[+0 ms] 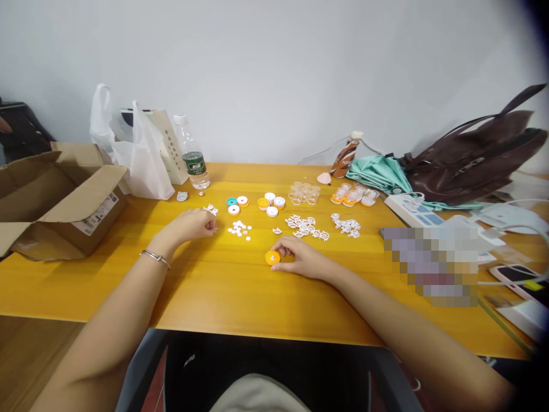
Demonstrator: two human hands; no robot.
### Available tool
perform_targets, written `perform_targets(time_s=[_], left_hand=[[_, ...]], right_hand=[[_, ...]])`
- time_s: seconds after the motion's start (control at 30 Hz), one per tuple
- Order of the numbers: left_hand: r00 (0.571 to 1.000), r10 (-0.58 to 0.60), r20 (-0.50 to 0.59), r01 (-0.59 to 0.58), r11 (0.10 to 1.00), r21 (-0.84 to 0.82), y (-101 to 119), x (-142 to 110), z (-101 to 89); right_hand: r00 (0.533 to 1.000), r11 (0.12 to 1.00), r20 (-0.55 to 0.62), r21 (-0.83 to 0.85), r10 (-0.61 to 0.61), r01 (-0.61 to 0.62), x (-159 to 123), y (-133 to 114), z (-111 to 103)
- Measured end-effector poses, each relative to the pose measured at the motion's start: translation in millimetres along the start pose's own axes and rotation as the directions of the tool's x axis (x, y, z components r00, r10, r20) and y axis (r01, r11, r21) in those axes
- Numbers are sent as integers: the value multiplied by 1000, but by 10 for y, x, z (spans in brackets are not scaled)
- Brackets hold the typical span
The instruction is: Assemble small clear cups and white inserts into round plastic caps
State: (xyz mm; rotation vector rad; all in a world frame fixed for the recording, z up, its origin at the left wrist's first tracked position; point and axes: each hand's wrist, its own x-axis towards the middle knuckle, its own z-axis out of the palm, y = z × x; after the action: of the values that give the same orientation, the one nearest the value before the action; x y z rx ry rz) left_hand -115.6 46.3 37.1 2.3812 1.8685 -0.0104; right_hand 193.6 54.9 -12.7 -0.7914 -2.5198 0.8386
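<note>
My right hand grips an orange round plastic part by its right edge, with thumb and fingers around it; a small pale piece sits at its centre. On the left, my left hand is closed, its fingertips pinched low over the table; what they hold, if anything, is too small to name. Just behind it lie small white pieces. Between the hands are small white discs. White, orange and teal round parts stand farther back. White openwork plastic pieces lie beyond my right hand.
Clear plastic cups and orange-based assemblies stand at the back. A cardboard box, white plastic bag and water bottle are left. A drink bottle, brown bag and power strip are right.
</note>
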Motion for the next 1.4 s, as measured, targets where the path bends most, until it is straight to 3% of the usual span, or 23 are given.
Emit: perform_targets(time_s=[0.17,0.23,0.37,0.53,0.77,0.93,1.17,1.27,1.4], left_hand=[[997,14,-77,-14,1000,0,33,-27,-40],[981,86,-172,-90,996,-17,134,-36,-37],[911,283,-302,-313,948,-58,521,-55,93],[842,434,-320,-495,858,-137,934,-68,331],[826,494,-273,-542,828,-142,970,-43,418],[800,513,-312,-575,804,-153,1043,-16,475],[817,451,-360,-559,775,-295,1037,-6,451],[836,291,-466,-466,824,-321,815,138,429],[841,28,-541,-201,944,-262,466,417,412]], right_hand=[[1000,1000,8,-3,-1,1,0,3,-3],[1000,1000,11,-4,-2,2,1,6,-4],[1000,1000,9,4,-11,11,1,15,0],[1000,999,-1,42,2,-2,-5,30,14],[999,996,38,80,35,-38,-27,2,-24],[997,993,73,109,33,-41,-37,-25,-67],[995,994,97,102,24,-34,-41,-29,-83],[995,996,89,71,44,-50,-46,-36,-87],[995,997,77,45,57,-60,-44,-42,-86]])
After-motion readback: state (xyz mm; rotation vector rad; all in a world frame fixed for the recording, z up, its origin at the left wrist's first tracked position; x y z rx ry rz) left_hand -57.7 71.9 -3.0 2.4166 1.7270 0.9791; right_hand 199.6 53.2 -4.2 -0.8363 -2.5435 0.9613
